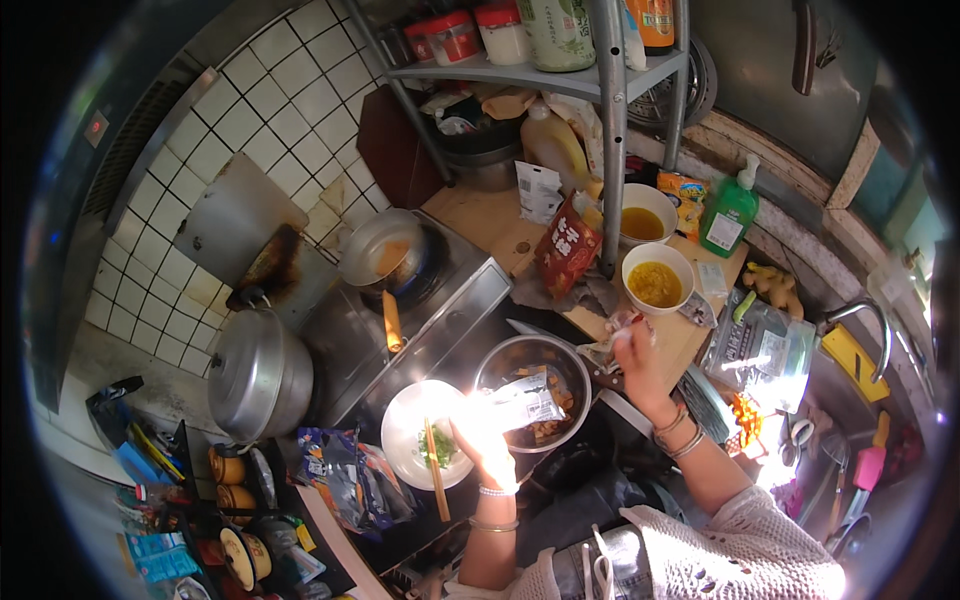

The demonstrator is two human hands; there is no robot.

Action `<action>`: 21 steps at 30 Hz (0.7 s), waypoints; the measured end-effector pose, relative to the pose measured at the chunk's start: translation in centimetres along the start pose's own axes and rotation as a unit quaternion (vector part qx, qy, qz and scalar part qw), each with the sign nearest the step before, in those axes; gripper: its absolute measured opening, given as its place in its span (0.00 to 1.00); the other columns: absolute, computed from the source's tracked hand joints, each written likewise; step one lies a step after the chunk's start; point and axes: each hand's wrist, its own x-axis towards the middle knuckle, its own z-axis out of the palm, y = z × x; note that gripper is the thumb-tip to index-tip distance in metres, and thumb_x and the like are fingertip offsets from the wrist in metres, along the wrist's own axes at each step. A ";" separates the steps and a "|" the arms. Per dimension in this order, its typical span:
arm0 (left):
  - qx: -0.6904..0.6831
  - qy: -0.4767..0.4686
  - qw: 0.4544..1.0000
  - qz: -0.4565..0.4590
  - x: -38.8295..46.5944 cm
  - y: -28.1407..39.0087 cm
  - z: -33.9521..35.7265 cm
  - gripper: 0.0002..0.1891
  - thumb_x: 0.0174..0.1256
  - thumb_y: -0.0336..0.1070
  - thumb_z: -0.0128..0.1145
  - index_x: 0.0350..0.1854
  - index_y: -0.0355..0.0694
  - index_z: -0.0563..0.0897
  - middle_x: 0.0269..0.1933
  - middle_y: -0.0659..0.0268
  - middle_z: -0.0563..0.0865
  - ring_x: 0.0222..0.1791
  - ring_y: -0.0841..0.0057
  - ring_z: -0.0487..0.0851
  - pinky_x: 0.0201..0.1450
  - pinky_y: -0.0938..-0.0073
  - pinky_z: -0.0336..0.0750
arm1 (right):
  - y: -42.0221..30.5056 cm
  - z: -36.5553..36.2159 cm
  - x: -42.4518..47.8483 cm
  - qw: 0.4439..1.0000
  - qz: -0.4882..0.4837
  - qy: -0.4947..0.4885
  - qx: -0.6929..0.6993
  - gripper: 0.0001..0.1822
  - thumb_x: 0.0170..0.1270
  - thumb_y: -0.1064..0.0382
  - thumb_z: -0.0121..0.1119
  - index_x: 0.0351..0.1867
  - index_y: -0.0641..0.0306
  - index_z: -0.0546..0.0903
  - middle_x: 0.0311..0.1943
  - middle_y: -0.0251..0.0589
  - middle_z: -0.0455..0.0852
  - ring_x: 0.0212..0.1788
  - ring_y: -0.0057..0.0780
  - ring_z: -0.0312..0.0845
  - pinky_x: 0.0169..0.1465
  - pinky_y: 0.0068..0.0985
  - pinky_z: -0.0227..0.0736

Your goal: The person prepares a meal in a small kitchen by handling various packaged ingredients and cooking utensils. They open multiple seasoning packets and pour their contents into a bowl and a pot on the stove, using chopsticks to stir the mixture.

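My left hand point(480, 439), washed out by bright sunlight, grips a white printed packet point(529, 401) above a steel bowl point(489, 369). Brown cubes of food point(561, 386) lie inside that bowl, partly hidden by the packet. Just left of it is a white bowl point(401, 424) with chopped green herbs point(441, 448) and a pair of wooden chopsticks point(436, 480) across its rim. My right hand point(639, 358) pinches a crumpled clear plastic packet point(621, 324) at the board's near edge. A knife handle point(606, 377) shows below that hand.
Two bowls stand on the wooden board point(517, 259): one with yellow egg-like liquid point(654, 285), another with amber liquid point(642, 223). A wooden-handled pan point(382, 247) sits on the stove, beside a lidded pot point(259, 375). A shelf post point(612, 150) rises behind; the sink tap point(874, 315) is right.
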 end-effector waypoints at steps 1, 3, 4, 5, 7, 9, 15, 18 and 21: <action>-0.002 -0.004 1.000 -0.022 0.1 0.2 0.0 0.13 0.73 0.43 0.42 0.43 0.39 0.75 0.41 0.65 0.78 0.43 0.75 0.77 0.45 0.71 0.75 | -1.2 0.4 -0.5 0.988 -0.044 -0.045 -0.139 0.06 0.67 0.67 0.53 0.44 0.63 0.72 0.30 0.41 0.77 0.29 0.31 0.77 0.35 0.28 0.72; -0.005 -0.015 0.998 -0.066 0.2 0.8 0.2 0.11 0.72 0.40 0.42 0.42 0.39 0.75 0.40 0.65 0.78 0.42 0.73 0.78 0.41 0.68 0.79 | -2.7 1.0 -1.6 0.972 -0.056 -0.130 -0.187 0.19 0.55 0.75 0.58 0.49 0.61 0.74 0.33 0.45 0.76 0.34 0.41 0.76 0.39 0.34 0.72; 0.019 -0.033 0.997 -0.072 1.0 0.4 -0.8 0.10 0.72 0.39 0.43 0.42 0.38 0.75 0.40 0.65 0.77 0.41 0.72 0.78 0.39 0.68 0.80 | -2.2 1.4 -2.0 0.961 -0.133 -0.137 -0.202 0.22 0.52 0.76 0.59 0.50 0.60 0.74 0.33 0.45 0.76 0.36 0.42 0.76 0.40 0.34 0.72; 0.043 -0.049 0.995 -0.078 2.4 -0.6 -2.6 0.10 0.71 0.38 0.44 0.42 0.38 0.75 0.40 0.64 0.77 0.40 0.72 0.78 0.38 0.68 0.81 | -1.6 1.9 -2.3 0.943 -0.208 -0.144 -0.216 0.25 0.48 0.77 0.60 0.51 0.59 0.75 0.34 0.45 0.76 0.37 0.44 0.75 0.41 0.35 0.72; 0.041 -0.069 0.992 -0.098 3.0 -1.5 -3.3 0.09 0.69 0.37 0.47 0.42 0.37 0.75 0.39 0.63 0.77 0.39 0.70 0.79 0.36 0.67 0.82 | -0.5 2.4 -2.4 0.943 -0.208 -0.150 -0.215 0.26 0.45 0.79 0.62 0.49 0.59 0.76 0.34 0.46 0.75 0.39 0.46 0.74 0.42 0.35 0.71; -0.011 -0.072 0.991 -0.116 2.7 -1.3 -2.8 0.09 0.67 0.36 0.49 0.43 0.36 0.75 0.40 0.62 0.77 0.39 0.69 0.79 0.38 0.66 0.82 | -0.1 2.8 -2.4 0.950 -0.195 -0.146 -0.193 0.25 0.46 0.78 0.59 0.50 0.59 0.76 0.34 0.46 0.74 0.41 0.46 0.74 0.45 0.36 0.72; 0.106 -0.127 0.986 0.010 0.7 0.9 1.0 0.06 0.72 0.33 0.44 0.39 0.39 0.75 0.34 0.69 0.76 0.34 0.83 0.75 0.38 0.84 0.74 | 1.3 3.7 -2.5 0.968 -0.151 -0.149 -0.131 0.26 0.45 0.79 0.59 0.50 0.64 0.73 0.36 0.45 0.76 0.39 0.43 0.75 0.45 0.33 0.72; 0.109 -0.085 0.990 0.021 -1.2 2.9 3.8 0.12 0.69 0.43 0.48 0.39 0.38 0.76 0.38 0.69 0.78 0.41 0.78 0.77 0.48 0.72 0.74 | 0.1 3.8 -3.0 0.981 -0.085 -0.145 -0.097 0.26 0.46 0.80 0.60 0.51 0.64 0.72 0.35 0.44 0.75 0.37 0.38 0.75 0.43 0.30 0.72; 0.095 -0.046 0.993 0.054 -3.0 4.3 5.5 0.14 0.70 0.45 0.47 0.37 0.38 0.76 0.37 0.69 0.78 0.40 0.81 0.76 0.51 0.77 0.69 | 0.8 3.9 -3.8 0.987 -0.062 -0.142 -0.049 0.29 0.49 0.79 0.60 0.55 0.63 0.69 0.31 0.38 0.71 0.33 0.29 0.72 0.38 0.24 0.70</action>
